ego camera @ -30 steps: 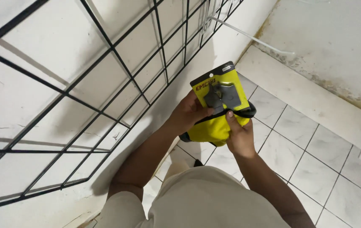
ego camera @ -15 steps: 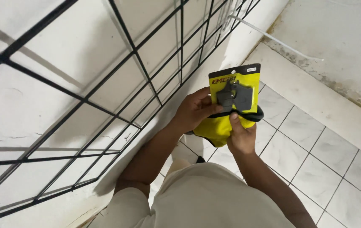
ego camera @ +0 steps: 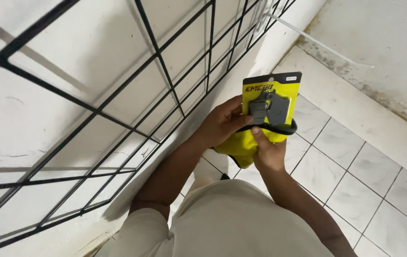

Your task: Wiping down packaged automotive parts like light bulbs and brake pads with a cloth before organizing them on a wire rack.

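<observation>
Both hands (ego camera: 241,135) hold a yellow blister pack (ego camera: 272,107) containing grey pads (ego camera: 270,108).

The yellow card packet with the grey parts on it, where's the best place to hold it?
Probably by the lower half of the flat yellow card packet, coming from below, thumb in front and fingers behind. It stands upright, its black top strip and the two grey parts stay uncovered, and the left hand and right hand already grip there.

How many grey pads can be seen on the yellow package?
2: left pad beside the left hand's thumb, right pad next to it, above the right hand. More packages may lie hidden behind.
</observation>
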